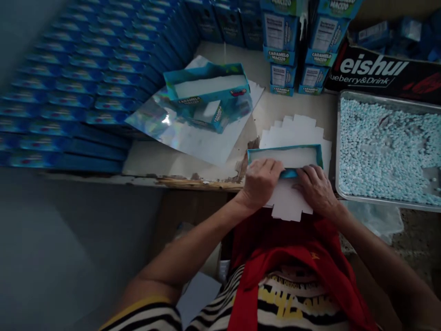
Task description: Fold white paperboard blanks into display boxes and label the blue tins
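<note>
A shallow blue cardboard tray (pixel 299 156) with a white inside lies near the table's front edge, on white die-cut cardboard sheets (pixel 292 131). My left hand (pixel 263 179) grips its near wall at the left, fingers curled over the rim. At the right part of the same wall, my right hand (pixel 317 186) is closed on it with bent fingers. Both thumbs are mostly hidden. Farther left, a folded blue tray (pixel 210 87) printed "CARAMELO MACIZO" rests on shiny flat sheets (pixel 223 142).
Rows of stacked blue boxes (pixel 79 78) fill the table's left side. Tall stacks of printed boxes (pixel 280 41) stand at the back. A metal tray (pixel 339 151) of small pale-blue candies sits at right, before a black carton (pixel 372 73). The table's front edge (pixel 193 182) is chipped.
</note>
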`<act>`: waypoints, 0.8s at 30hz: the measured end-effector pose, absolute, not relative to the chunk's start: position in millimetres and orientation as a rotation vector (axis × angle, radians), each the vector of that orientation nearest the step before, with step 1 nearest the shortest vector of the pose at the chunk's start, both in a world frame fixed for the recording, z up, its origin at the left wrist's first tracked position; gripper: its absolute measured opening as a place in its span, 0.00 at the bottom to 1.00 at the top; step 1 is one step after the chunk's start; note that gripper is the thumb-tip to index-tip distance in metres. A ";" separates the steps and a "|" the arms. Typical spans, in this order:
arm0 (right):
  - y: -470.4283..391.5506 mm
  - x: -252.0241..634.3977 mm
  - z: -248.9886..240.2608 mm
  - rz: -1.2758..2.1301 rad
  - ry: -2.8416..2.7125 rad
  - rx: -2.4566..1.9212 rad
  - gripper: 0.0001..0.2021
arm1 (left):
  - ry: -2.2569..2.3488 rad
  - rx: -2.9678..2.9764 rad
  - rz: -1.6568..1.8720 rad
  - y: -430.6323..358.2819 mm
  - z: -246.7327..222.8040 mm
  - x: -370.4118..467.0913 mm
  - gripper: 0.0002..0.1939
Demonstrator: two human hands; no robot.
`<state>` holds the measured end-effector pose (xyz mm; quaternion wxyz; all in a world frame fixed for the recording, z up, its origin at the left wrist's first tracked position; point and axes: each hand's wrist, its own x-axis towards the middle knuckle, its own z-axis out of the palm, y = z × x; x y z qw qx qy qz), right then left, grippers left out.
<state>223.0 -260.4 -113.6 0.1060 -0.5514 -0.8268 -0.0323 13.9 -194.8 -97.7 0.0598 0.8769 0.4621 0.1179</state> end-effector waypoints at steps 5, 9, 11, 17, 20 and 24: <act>-254.6 217.9 -116.4 -0.191 -2.444 -1.714 0.09 | 1.334 2.755 0.276 -219.0 -111.3 18.5 0.15; -245.4 212.2 -111.3 -0.299 -2.496 -1.742 0.10 | 1.341 2.717 0.150 -214.7 -115.5 22.7 0.18; -242.8 210.4 -107.7 -0.268 -2.520 -1.771 0.11 | 1.304 2.703 0.092 -207.5 -114.2 20.5 0.17; -238.8 196.8 -91.5 0.039 -2.515 -1.952 0.19 | 1.219 2.687 0.036 -194.1 -103.0 10.2 0.07; -242.1 189.2 -80.8 0.147 -2.481 -2.042 0.19 | 1.215 2.656 0.040 -197.9 -99.0 11.8 0.06; -244.7 207.6 -65.0 0.297 -2.499 -1.741 0.17 | 1.210 2.671 0.055 -193.7 -93.8 4.1 0.05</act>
